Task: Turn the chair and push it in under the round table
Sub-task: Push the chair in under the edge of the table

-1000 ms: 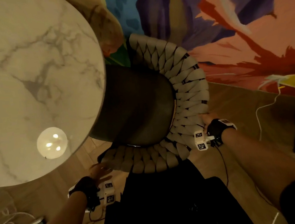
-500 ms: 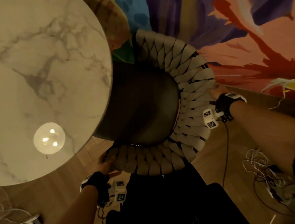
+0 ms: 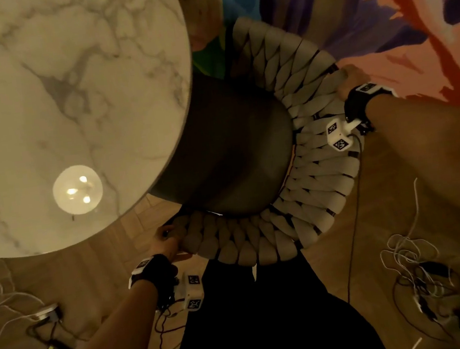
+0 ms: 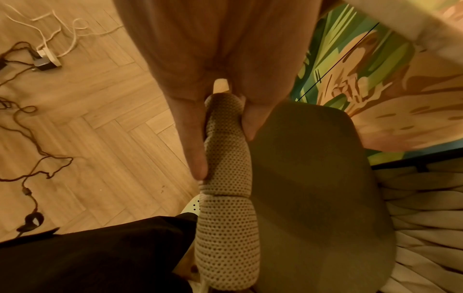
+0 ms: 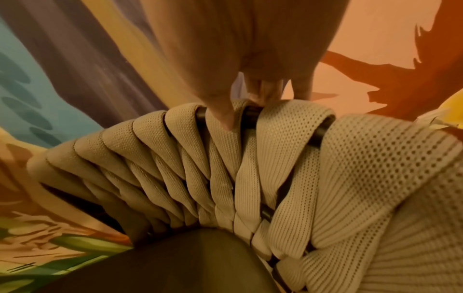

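Herringbone floor (image 3: 332,248), mural wall behind. Left hand (image 3: 165,240) grips end of chair (image 3: 305,194) rim, thumb and fingers closed round woven strap; right hand (image 3: 351,78) grips rim's far side. Seat front tucked under round marble worktop (image 3: 56,93).

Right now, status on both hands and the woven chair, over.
Left hand grips one end of the beige woven-strap chair's back rim; right hand grips the far side. Dark seat partly under the round marble table. Loose white cables on the floor nearby.
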A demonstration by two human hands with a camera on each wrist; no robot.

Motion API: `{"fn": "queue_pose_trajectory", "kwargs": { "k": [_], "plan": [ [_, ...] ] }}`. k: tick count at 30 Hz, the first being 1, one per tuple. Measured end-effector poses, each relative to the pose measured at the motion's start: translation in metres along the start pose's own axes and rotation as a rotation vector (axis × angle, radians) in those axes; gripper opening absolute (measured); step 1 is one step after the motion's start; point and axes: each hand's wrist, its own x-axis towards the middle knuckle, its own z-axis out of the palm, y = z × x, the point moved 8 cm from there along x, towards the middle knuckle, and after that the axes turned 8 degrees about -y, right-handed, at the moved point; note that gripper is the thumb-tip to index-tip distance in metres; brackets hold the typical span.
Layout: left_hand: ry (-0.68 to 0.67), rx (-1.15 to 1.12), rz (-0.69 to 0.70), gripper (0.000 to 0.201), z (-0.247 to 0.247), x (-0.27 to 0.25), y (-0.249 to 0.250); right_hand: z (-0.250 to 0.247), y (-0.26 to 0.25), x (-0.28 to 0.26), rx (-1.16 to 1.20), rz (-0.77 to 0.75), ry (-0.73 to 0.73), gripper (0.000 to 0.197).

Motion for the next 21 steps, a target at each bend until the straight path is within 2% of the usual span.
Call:
{"fn": "queue_pose_trajectory", "kwargs": {
  "k": [4,9,11,14,16,18,21],
  "plan": [
    [-0.021,-0.002,-0.016,0.027,-0.002,-0.007,-0.014,-0.001,-0.005,-0.011,0.063,-0.027,-0.027,0.048],
    [-0.067,-0.021,-0.019,0.049,-0.001,-0.023,-0.022,0.005,0.005,-0.047,0.257,-0.019,0.013,0.040],
    [-0.064,-0.055,-0.039,0.066,-0.001,-0.027,-0.023,0.019,0.032,-0.061,0.344,0.074,-0.010,0.044],
    [-0.029,-0.101,-0.058,0.081,-0.003,-0.032,-0.024,0.045,0.085,-0.103,0.502,0.231,-0.080,0.063],
    [-0.023,-0.128,-0.069,0.082,-0.002,-0.034,-0.024,0.070,0.111,-0.146,0.678,0.307,-0.130,0.064],
    [-0.025,-0.140,-0.075,0.079,-0.001,-0.036,-0.024,0.101,0.126,-0.187,0.827,0.396,-0.245,0.054],
    [-0.026,-0.158,-0.089,0.078,-0.001,-0.032,-0.028,0.137,0.139,-0.219,0.971,0.462,-0.370,0.053]
  ]
}}
